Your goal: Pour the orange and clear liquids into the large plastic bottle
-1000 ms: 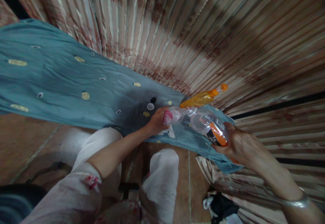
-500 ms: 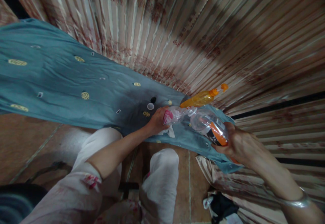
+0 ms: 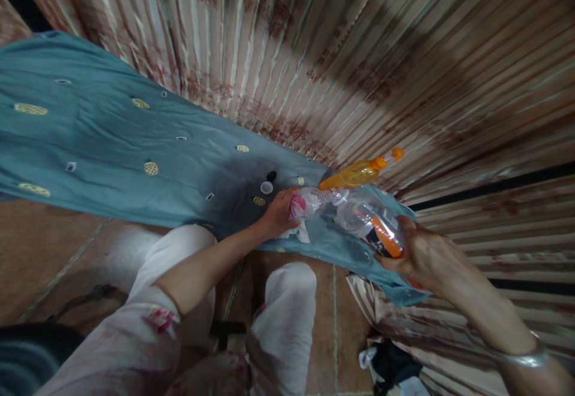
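Note:
My left hand [image 3: 279, 215] is closed around a small clear plastic bottle [image 3: 314, 200] with a pink label. In my right hand [image 3: 417, 249] is a larger clear plastic bottle [image 3: 354, 211] with an orange and black label, tilted so its neck points left. The two bottle mouths meet, or nearly so; whether they touch I cannot tell. Just behind them stands a yellow-orange pump bottle [image 3: 353, 174]. A white cap [image 3: 266, 187] and a small black cap [image 3: 271, 176] lie beyond my left hand. Some white tissue [image 3: 302, 232] shows under the small bottle.
A teal cloth [image 3: 108, 138] with pineapple prints covers the long narrow surface. Pleated floral curtains [image 3: 251, 36] hang along its far side and to the right. Dark cloth [image 3: 395, 363] lies on the tiled floor [image 3: 332, 324] at lower right. My knees [image 3: 290, 294] are close to the near edge.
Almost nothing differs. Both hands and both bottles hold the same positions, and the caps and pump bottle have not moved.

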The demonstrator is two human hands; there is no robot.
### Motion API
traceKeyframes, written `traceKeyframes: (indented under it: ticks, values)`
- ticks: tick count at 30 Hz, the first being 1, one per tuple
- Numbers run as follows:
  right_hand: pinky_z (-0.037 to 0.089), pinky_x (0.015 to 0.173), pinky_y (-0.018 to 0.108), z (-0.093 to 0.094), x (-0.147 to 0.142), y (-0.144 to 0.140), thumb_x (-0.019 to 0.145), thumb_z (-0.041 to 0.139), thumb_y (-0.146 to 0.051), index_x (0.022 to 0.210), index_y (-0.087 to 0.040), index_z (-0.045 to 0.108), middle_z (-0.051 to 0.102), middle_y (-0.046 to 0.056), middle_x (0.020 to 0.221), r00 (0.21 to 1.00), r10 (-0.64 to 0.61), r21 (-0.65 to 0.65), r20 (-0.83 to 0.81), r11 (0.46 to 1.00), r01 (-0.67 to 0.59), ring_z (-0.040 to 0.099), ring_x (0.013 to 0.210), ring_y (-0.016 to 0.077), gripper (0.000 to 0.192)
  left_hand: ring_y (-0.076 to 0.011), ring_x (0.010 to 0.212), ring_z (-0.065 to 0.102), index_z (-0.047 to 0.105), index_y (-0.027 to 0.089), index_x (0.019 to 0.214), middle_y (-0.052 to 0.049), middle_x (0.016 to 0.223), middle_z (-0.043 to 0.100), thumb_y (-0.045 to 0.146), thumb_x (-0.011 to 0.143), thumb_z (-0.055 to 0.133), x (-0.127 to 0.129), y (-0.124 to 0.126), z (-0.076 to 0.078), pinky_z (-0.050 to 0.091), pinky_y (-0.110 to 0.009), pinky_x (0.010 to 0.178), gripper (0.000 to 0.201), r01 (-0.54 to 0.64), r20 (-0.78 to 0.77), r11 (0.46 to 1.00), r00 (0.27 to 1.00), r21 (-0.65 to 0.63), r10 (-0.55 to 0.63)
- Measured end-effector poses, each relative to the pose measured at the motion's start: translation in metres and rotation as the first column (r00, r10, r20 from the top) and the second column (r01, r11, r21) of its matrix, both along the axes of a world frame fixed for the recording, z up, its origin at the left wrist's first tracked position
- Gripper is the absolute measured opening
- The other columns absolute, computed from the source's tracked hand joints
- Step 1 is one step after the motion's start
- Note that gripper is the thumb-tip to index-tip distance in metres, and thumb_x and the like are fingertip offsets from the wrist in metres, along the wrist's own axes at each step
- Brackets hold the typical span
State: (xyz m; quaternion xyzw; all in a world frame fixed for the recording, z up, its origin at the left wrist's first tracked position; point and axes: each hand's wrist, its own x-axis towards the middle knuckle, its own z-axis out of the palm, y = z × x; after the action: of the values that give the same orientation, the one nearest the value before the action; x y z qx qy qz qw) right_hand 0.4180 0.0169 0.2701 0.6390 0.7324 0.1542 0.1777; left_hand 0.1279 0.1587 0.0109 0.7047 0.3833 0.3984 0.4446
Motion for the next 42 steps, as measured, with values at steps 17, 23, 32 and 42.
traceKeyframes:
  ticks: [17,23,32,42]
  values:
    - [0.048,0.06,0.037,-0.003,0.004,0.0,0.099,0.08,-0.05,0.124,-0.021,0.07,0.078,0.011,0.072,1.0,0.014,0.017,0.004,1.0,-0.014,0.084,0.067,0.0409,0.039,-0.052,0.168,0.075,0.071,0.019,0.161,-0.019,0.172,0.082,0.006,0.068,0.091,0.01,-0.003,0.0,0.059,-0.064,0.151,0.095,-0.079,-0.027,0.997,0.996,0.018,0.08]
    - [0.05,0.061,0.038,0.0,0.001,0.0,0.098,0.08,-0.05,0.121,-0.023,0.069,0.078,0.01,0.072,1.0,-0.013,-0.012,-0.014,1.0,0.013,0.085,0.068,0.0418,0.037,-0.0515,0.167,0.076,0.074,0.022,0.155,-0.016,0.167,0.084,0.008,0.066,0.092,0.005,-0.004,0.008,0.059,-0.067,0.151,0.092,-0.064,-0.02,0.998,0.998,-0.011,0.063]
    - [0.05,0.061,0.038,0.0,0.0,0.0,0.098,0.082,-0.051,0.121,-0.021,0.07,0.081,0.013,0.076,0.999,-0.007,-0.01,0.036,1.0,0.007,0.085,0.069,0.0416,0.039,-0.0511,0.164,0.077,0.074,0.022,0.154,-0.018,0.166,0.084,0.009,0.069,0.094,0.003,-0.004,0.012,0.062,-0.076,0.147,0.088,-0.042,-0.008,0.999,0.999,0.004,0.042]
    - [0.046,0.06,0.036,0.002,-0.005,0.002,0.097,0.083,-0.047,0.121,-0.023,0.067,0.077,0.009,0.069,0.998,-0.068,-0.044,0.0,0.997,0.068,0.087,0.069,0.0424,0.038,-0.0504,0.171,0.073,0.071,0.019,0.165,-0.019,0.174,0.08,0.008,0.076,0.096,0.007,-0.005,0.003,0.059,-0.07,0.151,0.093,-0.051,-0.078,0.998,0.996,0.029,0.053]
